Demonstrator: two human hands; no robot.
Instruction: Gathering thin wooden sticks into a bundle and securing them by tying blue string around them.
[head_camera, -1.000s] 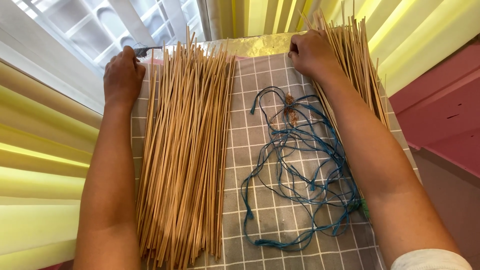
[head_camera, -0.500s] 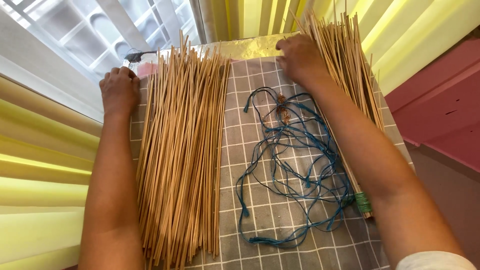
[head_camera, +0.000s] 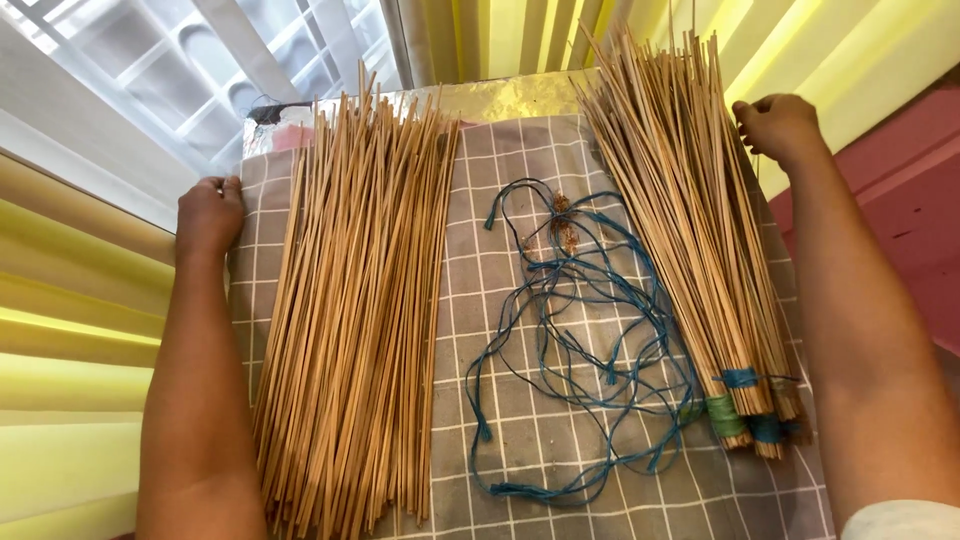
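— Well, where do the hands sit?

— Left hand (head_camera: 208, 215) rests on the left edge of the grey checked cloth (head_camera: 520, 290), knuckles up, fingers curled over the hem. It looks to be pinching the cloth, though the fingertips are hidden, so I can't tell how tight the grip is.

— And the other one?

— Right hand (head_camera: 777, 125) is at the far right side, just beside the upper part of the tied sticks (head_camera: 680, 220). Its fingers are folded in loosely; whether they hold a stick or the cloth edge is hidden from this angle.

— What lies between them?

— A broad loose pile of thin bamboo sticks (head_camera: 355, 310) runs lengthwise down the left half of the cloth, touching nothing but the fabric. The tied sticks fan out on the right half, bound near their lower ends with blue bands (head_camera: 740, 378) and a green band (head_camera: 724, 415). A tangle of blue string (head_camera: 580, 350) sprawls in the middle, its right loops reaching the bound ends.

— Behind all that?

— A strip of shiny foil (head_camera: 500, 98) at the cloth's far edge, and a white window grille (head_camera: 150, 70) beyond.
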